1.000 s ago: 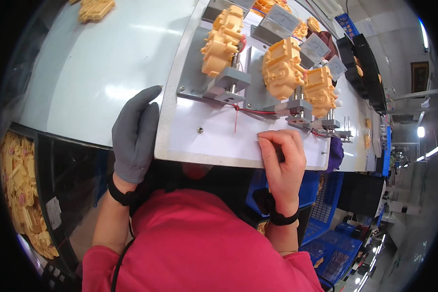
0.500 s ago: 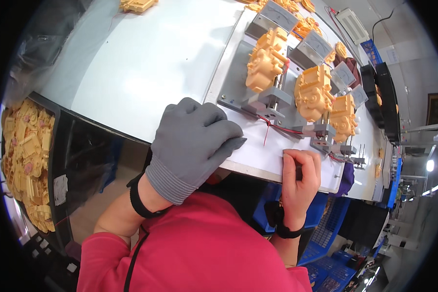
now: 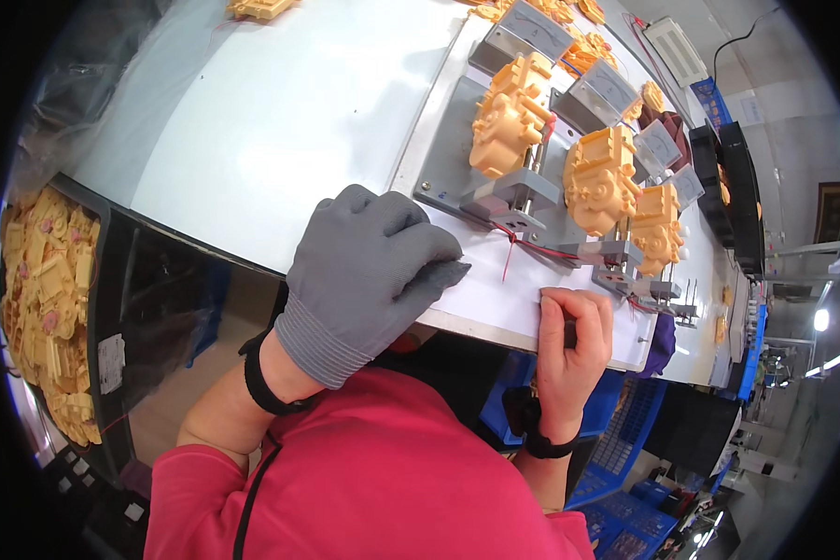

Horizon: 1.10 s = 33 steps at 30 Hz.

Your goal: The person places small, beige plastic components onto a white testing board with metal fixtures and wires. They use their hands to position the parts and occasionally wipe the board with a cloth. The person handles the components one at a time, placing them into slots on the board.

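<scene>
My left hand (image 3: 369, 266), in a grey knit-cuffed glove, rests at the front edge of the white worktable. Its fingers are curled, the thumb lies against the index finger, and nothing shows in them. At the front edge of a white board (image 3: 476, 297) lies my bare right hand (image 3: 577, 341), loosely closed with nothing visible in it. Beyond my hands, three yellow-orange plastic toy-like housings (image 3: 511, 117) (image 3: 600, 182) (image 3: 658, 229) stand on grey metal test fixtures (image 3: 513, 198). A tied red-and-black wire (image 3: 511, 238) lies between my hands, touching neither.
Analog panel meters (image 3: 529, 33) stand behind the fixtures. Another yellow part (image 3: 259, 8) sits at the table's far left. A black bin (image 3: 51, 313) full of similar parts stands left below the table edge. Blue crates (image 3: 625, 439) are at the lower right, near a purple cloth (image 3: 661, 345).
</scene>
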### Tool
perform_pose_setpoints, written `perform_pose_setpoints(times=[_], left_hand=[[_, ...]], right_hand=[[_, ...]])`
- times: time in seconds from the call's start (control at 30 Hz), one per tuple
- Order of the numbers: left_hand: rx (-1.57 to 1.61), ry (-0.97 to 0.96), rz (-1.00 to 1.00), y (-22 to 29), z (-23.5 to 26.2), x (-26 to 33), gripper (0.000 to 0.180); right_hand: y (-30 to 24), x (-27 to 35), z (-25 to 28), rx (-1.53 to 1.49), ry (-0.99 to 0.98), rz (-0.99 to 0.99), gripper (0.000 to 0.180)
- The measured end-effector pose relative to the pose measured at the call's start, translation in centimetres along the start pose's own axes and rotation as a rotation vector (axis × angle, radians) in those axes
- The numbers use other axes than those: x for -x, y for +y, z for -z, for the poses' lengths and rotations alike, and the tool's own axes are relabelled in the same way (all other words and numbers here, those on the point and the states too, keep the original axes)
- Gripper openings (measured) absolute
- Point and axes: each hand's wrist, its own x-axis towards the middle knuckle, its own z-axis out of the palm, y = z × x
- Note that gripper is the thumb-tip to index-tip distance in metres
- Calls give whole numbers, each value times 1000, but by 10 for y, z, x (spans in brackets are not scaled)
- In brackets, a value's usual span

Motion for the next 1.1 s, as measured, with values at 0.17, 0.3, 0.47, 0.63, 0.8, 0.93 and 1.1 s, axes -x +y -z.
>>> perform_pose_setpoints(times=[0.17, 0.3, 0.47, 0.63, 0.8, 0.93, 1.1], left_hand=[[-10, -2, 20, 2, 0, -1, 15], [17, -17, 42, 4, -1, -2, 14], [15, -17, 61, 6, -2, -1, 14], [-6, 29, 24, 4, -5, -2, 14], [-3, 33, 32, 4, -6, -1, 14], [-5, 40, 25, 4, -6, -1, 14], [1, 29, 46, 5, -5, -2, 14]], right_hand=[[-2, -1, 1, -26, -3, -11, 10], [3, -1, 1, -6, 8, 25, 10], [6, -3, -1, 7, 37, 80, 10], [7, -2, -2, 25, 50, 97, 11], [7, -2, -2, 18, 48, 105, 11], [6, -1, 3, 1, 31, 96, 13], [16, 3, 29, -12, 163, 24, 16]])
